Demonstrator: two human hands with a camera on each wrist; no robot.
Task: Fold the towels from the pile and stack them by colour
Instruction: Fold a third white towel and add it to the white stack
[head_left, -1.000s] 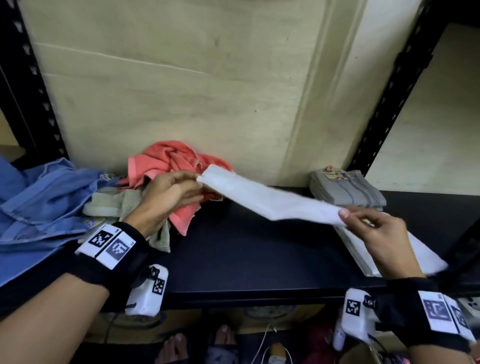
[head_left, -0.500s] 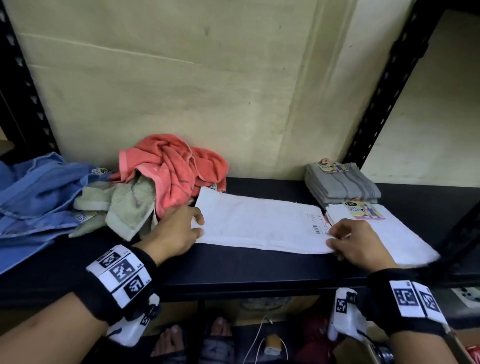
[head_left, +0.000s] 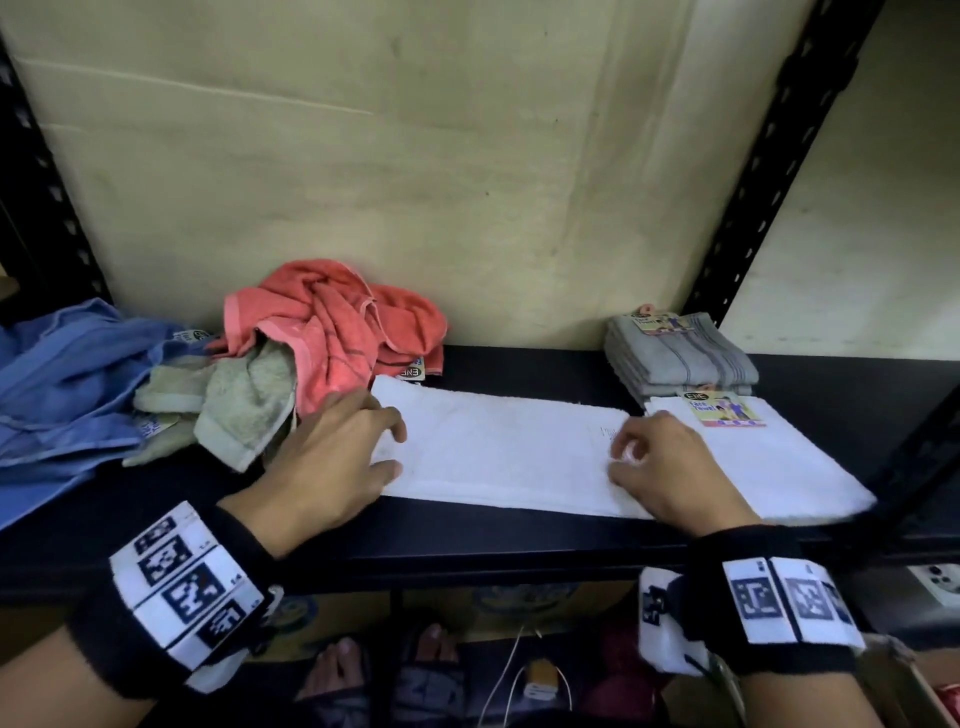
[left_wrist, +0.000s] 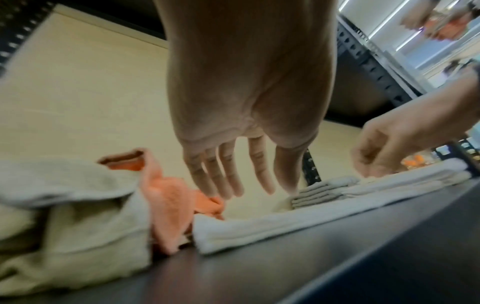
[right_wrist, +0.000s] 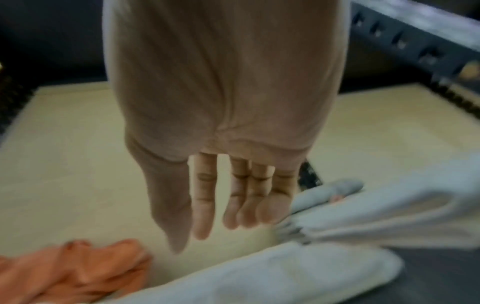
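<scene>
Showing left hand (left_wrist: 244, 115) above white towel (left_wrist: 272, 226).

"ene face towel" on the paper label (head_left: 723, 409) of the folded white towel (head_left: 779, 467), "ene" tag (head_left: 412, 372) under the coral towel (head_left: 332, 332)

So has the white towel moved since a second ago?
Yes. The white towel was held up in the air between both hands, above the shelf; now it lies flat on the shelf, left of the grey stack.
</scene>
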